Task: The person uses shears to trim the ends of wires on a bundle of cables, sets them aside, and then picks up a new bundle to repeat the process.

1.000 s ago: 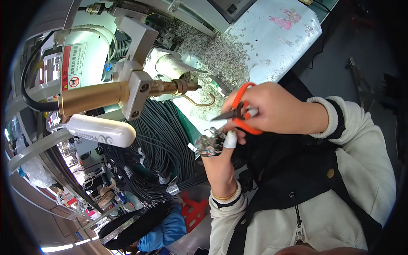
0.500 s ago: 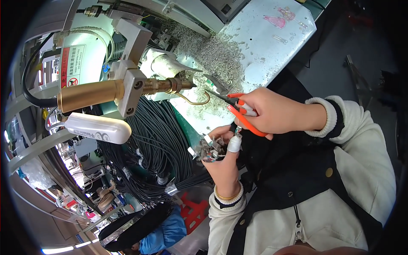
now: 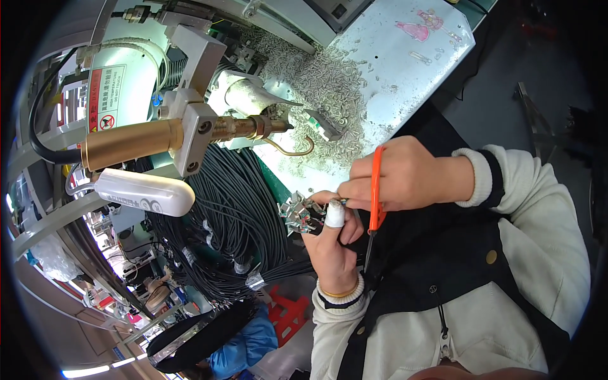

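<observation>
My left hand (image 3: 332, 250) is closed on a bunch of small silvery metal connectors (image 3: 297, 214), which stick out on its left side. White tape wraps the thumb. My right hand (image 3: 402, 174) keeps a pair of orange-handled pliers (image 3: 377, 190) in its grip, their long dark nose pointing down toward my left wrist. Its thumb and forefinger meet the left thumb tip, pinching a small piece mostly hidden by the fingers. Beyond both hands, a brass-coloured soldering head (image 3: 272, 126) points right, and a small grey fixture with a green part (image 3: 323, 125) lies near its tip.
Many small metal bits (image 3: 329, 88) cover part of the white worktop (image 3: 405, 76). A thick bundle of black cables (image 3: 234, 209) hangs at left. A white rounded cylinder (image 3: 145, 192) sits under the soldering head. Another person's blue sleeve (image 3: 244, 345) shows at lower left, near a red stool (image 3: 288, 316).
The pliers have swung from pointing at the soldering tip to pointing down toward my left wrist. My right fingers have come to the left thumb tip.
</observation>
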`<state>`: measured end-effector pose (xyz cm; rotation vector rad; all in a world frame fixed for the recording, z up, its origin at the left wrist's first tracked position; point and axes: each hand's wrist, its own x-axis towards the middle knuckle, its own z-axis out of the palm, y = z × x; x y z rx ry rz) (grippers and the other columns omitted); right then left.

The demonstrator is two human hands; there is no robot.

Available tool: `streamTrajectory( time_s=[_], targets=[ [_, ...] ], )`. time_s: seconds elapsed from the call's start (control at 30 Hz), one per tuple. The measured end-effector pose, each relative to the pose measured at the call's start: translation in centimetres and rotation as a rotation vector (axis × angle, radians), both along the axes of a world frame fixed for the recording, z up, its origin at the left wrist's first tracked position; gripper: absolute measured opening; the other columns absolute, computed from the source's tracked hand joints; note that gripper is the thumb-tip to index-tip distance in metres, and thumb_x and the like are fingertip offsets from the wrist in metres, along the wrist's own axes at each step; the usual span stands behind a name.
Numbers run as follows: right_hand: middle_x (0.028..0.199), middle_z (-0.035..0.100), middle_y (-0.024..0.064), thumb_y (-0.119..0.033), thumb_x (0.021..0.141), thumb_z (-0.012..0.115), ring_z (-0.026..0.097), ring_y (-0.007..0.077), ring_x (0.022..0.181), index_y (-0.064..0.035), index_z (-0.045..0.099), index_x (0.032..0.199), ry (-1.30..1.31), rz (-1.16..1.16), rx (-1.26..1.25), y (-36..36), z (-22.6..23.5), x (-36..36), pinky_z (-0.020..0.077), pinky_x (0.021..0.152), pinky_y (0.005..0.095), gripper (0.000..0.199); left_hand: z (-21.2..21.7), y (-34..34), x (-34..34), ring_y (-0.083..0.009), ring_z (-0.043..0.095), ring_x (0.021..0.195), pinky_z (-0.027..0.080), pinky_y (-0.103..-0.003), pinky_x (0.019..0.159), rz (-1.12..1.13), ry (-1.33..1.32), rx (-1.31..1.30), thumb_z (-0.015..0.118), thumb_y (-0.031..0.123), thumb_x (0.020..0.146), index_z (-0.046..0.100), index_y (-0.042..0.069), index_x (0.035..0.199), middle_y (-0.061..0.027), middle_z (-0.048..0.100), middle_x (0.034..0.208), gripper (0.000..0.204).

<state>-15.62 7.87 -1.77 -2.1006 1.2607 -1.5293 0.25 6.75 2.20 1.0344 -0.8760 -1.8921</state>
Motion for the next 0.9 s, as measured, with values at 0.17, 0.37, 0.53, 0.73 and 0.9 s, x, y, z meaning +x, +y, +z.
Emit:
streamTrajectory(
  time_s=[0.17, 0.37, 0.53, 0.73, 0.9],
  targets=[
    [0.056, 0.050, -0.0041, -0.018, 0.070, 0.064, 0.051, 0.0080, 0.046, -0.0124, 0.062, 0.088, 0.217, -0.076, -0.246, -0.2, 1.1, -1.1, 0.0347, 0.038, 0.0214, 0.019, 0.6, 0.2, 0.2, -0.0065, 0.029, 0.039, 0.024, -0.021, 0.038, -0.033, -0.022, -0.002, 0.051, 0.002, 0.081, 0.046, 0.001, 0.089, -0.0011, 0.038, 0.054, 0.010],
    [0.056, 0.051, -0.0044, -0.015, 0.068, 0.064, 0.049, 0.0063, 0.045, -0.0118, 0.062, 0.082, 0.213, -0.121, -0.368, -0.1, 0.5, -0.9, 0.0326, 0.038, 0.0199, 0.015, 0.5, 0.4, -0.1, -0.0063, 0.029, 0.039, 0.024, -0.021, 0.038, -0.010, -0.071, 0.004, 0.051, -0.001, 0.080, 0.046, 0.001, 0.089, -0.0013, 0.038, 0.054, 0.011],
    [0.055, 0.050, -0.0055, -0.012, 0.066, 0.065, 0.048, 0.0058, 0.043, -0.0114, 0.061, 0.079, 0.025, -0.076, -0.238, 0.0, -0.2, -0.1, 0.0302, 0.038, 0.0186, 0.014, 1.0, 0.9, -1.1, -0.0066, 0.031, 0.040, 0.024, -0.021, 0.038, 0.077, -0.151, -0.115, 0.051, -0.003, 0.079, 0.046, -0.001, 0.090, -0.0022, 0.040, 0.055, 0.012],
    [0.054, 0.050, -0.0057, -0.008, 0.063, 0.066, 0.048, 0.0068, 0.042, -0.0111, 0.060, 0.077, 0.118, -0.144, -0.226, 0.9, 0.5, -0.3, 0.0310, 0.038, 0.0193, 0.016, 0.5, 1.4, -0.6, -0.0071, 0.035, 0.043, 0.026, -0.021, 0.039, 0.087, -0.261, -0.157, 0.051, -0.006, 0.079, 0.047, -0.002, 0.095, -0.0044, 0.045, 0.061, 0.017],
    [0.058, 0.052, -0.0005, -0.012, 0.066, 0.062, 0.051, 0.0141, 0.047, -0.0102, 0.057, 0.076, 0.154, -0.124, -0.174, 1.2, 0.8, -0.4, 0.0395, 0.040, 0.0239, 0.011, 0.7, 1.6, -0.7, -0.0074, 0.040, 0.046, 0.029, -0.020, 0.040, 0.090, -0.194, -0.181, 0.053, -0.008, 0.077, 0.048, -0.002, 0.095, -0.0064, 0.050, 0.065, 0.020]
  ],
)
